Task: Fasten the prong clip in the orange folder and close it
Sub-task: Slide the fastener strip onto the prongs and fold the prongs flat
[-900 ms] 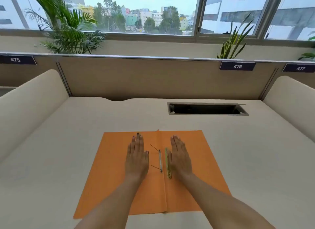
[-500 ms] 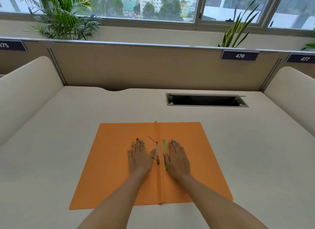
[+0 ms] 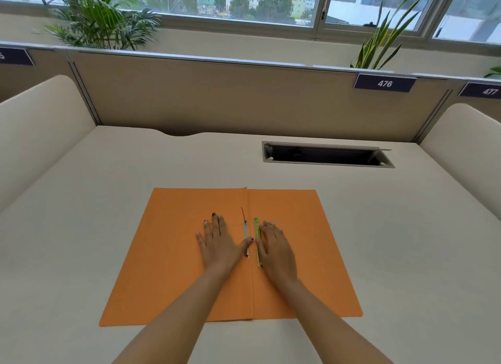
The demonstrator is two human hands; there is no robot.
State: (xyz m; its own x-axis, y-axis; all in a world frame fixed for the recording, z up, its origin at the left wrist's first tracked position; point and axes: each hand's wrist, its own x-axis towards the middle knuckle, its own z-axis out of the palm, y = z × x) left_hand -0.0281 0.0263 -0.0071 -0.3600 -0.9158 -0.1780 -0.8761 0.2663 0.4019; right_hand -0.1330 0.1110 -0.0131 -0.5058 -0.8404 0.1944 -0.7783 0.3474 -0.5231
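The orange folder [image 3: 168, 255] lies open and flat on the desk, its spine fold running toward me. At the fold sits the prong clip [image 3: 245, 229], a pale strip with one thin prong sticking up at its far end. Just right of it lies a yellow-green metal bar [image 3: 256, 229]. My left hand [image 3: 218, 243] rests flat on the left flap, thumb touching the near end of the clip strip. My right hand [image 3: 276, 248] lies flat on the right flap, its thumb edge against the yellow-green bar. Neither hand grips anything.
A rectangular cable slot [image 3: 326, 155] opens in the desk behind the folder to the right. Padded beige dividers stand at the left [image 3: 40, 130] and right [image 3: 466, 146]. A partition wall [image 3: 244, 97] with a 476 label closes the back.
Both hands slid back toward me along the folder and closer to the fold. My left thumb now touches the clip strip, and the near prong no longer shows. The camera tilted downward.
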